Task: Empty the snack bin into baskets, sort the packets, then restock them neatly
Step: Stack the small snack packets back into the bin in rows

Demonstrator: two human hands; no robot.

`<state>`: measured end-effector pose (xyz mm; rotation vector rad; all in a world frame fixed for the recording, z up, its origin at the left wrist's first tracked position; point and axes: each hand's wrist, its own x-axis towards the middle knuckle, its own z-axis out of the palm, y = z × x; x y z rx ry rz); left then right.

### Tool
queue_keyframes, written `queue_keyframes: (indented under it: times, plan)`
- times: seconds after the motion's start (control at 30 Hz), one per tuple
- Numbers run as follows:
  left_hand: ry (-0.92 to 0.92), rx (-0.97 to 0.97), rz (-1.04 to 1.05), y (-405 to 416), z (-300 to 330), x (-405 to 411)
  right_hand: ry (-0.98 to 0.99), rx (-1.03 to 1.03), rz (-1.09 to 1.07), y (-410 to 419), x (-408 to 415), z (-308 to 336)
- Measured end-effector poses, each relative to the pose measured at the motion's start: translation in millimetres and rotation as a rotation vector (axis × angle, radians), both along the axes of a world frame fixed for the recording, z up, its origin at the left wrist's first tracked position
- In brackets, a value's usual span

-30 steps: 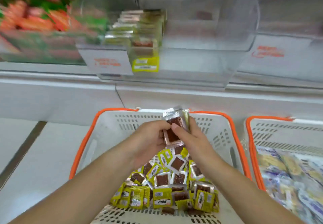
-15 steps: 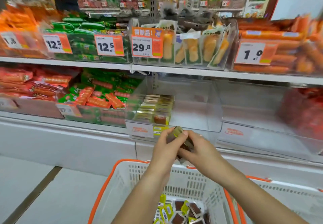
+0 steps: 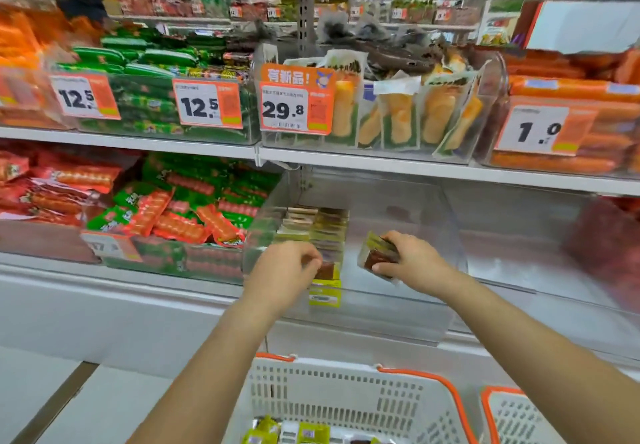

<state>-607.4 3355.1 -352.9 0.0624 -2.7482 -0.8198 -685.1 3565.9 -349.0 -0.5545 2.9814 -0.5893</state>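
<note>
While your right hand [image 3: 412, 259] pinches a small stack of packets [image 3: 379, 253] just over the clear bin [image 3: 398, 315], your left hand [image 3: 287, 270] curls at the row [image 3: 317, 236] already standing inside, likely to steady it so the new ones slot in upright; whether it grips a packet you cannot tell. More packets lie in the basket [image 3: 346, 395] below. Readable tags above say 12.5, 29.8 and 1.0; packet brands are too blurred
</note>
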Motion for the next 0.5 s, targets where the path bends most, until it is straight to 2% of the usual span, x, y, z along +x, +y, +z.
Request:
queue_keyframes:
  times: [0.13, 0.23, 0.37, 0.5]
  plan:
    - [-0.355, -0.302, -0.312, 0.1, 2.1, -59.3, -0.159, 0.051, 0.017, -0.8, -13.2, -27.1]
    - [-0.532, -0.606, -0.445, 8.1, -3.5, -87.4, -0.238, 0.027, 0.046, 1.5, -21.6, -37.6]
    - [-0.566, -0.918, -0.561, 16.6, -22.5, -99.9, -0.246, 0.01, 0.08, 1.8, -29.4, -43.7]
    - [-0.51, -0.983, -0.539, 19.5, -24.9, -97.4, -0.259, 0.037, 0.136, 4.0, -31.3, -47.8]
